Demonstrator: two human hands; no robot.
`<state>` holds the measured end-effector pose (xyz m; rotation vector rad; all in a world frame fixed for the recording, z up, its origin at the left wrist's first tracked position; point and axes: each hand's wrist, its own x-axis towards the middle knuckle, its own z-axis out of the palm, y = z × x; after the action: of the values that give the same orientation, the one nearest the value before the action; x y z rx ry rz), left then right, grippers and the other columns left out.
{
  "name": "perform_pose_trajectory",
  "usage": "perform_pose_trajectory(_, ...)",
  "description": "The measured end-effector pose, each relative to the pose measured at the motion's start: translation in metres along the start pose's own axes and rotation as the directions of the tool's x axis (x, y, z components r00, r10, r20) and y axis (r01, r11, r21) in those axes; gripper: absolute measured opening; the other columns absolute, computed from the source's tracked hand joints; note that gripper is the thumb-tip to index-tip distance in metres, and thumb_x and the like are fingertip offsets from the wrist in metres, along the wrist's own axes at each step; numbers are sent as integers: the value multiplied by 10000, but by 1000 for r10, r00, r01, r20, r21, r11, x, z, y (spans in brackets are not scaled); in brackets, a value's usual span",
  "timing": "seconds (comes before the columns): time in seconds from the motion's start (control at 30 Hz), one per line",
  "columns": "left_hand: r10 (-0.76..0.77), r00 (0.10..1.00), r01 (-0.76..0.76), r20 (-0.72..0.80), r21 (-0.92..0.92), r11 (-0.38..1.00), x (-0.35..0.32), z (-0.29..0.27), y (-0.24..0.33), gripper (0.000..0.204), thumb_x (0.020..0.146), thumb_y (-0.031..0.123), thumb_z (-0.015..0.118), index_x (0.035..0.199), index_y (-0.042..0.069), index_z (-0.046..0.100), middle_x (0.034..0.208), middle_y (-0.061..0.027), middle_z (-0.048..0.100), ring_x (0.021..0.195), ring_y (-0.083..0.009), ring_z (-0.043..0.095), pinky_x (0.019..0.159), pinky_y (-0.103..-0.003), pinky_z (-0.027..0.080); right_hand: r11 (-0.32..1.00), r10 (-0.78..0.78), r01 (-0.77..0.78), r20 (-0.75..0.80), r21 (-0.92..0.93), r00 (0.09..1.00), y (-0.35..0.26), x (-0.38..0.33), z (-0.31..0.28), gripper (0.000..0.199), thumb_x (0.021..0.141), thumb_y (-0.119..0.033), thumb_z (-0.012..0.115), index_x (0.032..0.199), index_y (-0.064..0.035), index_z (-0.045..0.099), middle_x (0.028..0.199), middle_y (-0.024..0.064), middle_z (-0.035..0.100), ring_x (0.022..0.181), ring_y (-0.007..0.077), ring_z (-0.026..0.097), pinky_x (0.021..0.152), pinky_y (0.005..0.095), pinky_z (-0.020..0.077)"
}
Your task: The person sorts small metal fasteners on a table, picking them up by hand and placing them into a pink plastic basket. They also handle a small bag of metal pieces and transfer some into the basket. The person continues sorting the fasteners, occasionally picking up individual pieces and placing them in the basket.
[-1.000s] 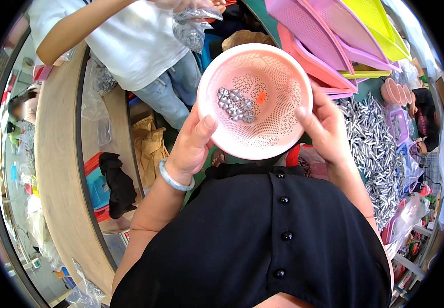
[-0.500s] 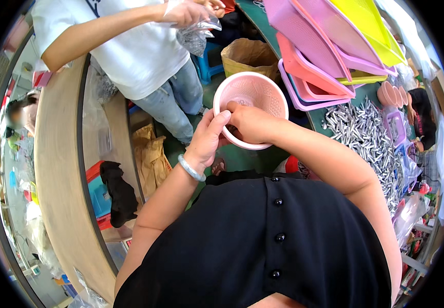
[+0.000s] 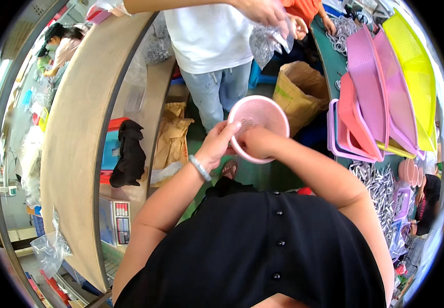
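Observation:
A round pink plastic basket with perforated walls is held in front of my body, its mouth tipped toward me. My left hand grips its left side, the thumb over the rim and the fingers behind the wall. My right hand reaches down inside the basket. Its fingers are hidden there, so what they touch cannot be made out. Across from me a person in a white shirt holds a clear plastic bag of small silvery pieces.
A wooden shelf counter runs along my left, with a scale below. To the right, a green table bears stacked pink and yellow-green baskets and a heap of metal parts. A brown sack stands ahead.
My view has turned left, so the surroundings shift right and the scale shows. My left hand still holds the basket. My right hand has gone deeper into it.

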<state>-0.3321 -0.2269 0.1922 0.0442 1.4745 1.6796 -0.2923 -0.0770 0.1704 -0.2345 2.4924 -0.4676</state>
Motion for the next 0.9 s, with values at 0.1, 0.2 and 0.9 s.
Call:
perform_pose_trajectory(0.1,78,994,-76,-77,19,997,-3,-13,4,554,811,339,640,1216,23,435,1001,-116,568,793,-181,610,666,-312,534,987,-24,-29,-329,-156,944,-16,0,1,285,799,-249,550,961,-45,666,1167,196,510,1059,380,491,872,422,451)
perform_pose_trajectory(0.2,74,987,-61,-143,95,994,1,-31,3,467,823,392,601,1130,54,502,875,-52,589,716,-144,594,579,-278,500,993,-1,-31,-260,-117,966,-18,15,-4,303,803,-265,549,964,-36,665,1141,209,521,1008,397,527,857,419,461)
perform_pose_trajectory(0.9,-346,921,264,181,365,893,53,20,1,714,840,597,386,1302,53,393,1205,-151,524,1022,-283,567,813,-431,495,229,358,-115,27,967,933,0,-25,29,325,812,-280,557,1052,-68,619,1019,113,616,919,209,591,729,385,479)
